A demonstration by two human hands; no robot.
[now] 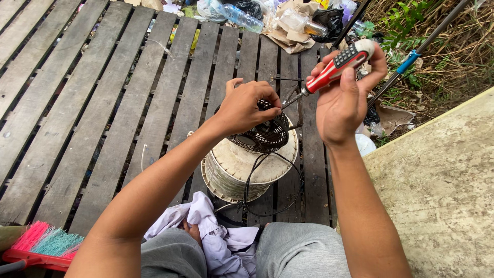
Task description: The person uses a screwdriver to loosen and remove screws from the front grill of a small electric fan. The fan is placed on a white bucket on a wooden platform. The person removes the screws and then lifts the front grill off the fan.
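My right hand (342, 98) grips a screwdriver (337, 64) with a red, white and black handle, its metal tip pointing down left at a black round wire-grille part (265, 134). My left hand (246, 105) rests on top of that black part, fingers curled over its upper edge next to the screwdriver tip. The black part sits on a dirty white round appliance body (242, 167) that stands on a wooden slat deck (103, 103). A black cable (252, 180) loops from the part down over the white body.
A pale lilac cloth (216, 237) lies between my knees in grey shorts. A broom head with pink and teal bristles (43, 242) is at bottom left. Plastic bottles and rubbish (272, 18) pile at the deck's far edge. A concrete slab (437, 190) is on the right, dry grass beyond.
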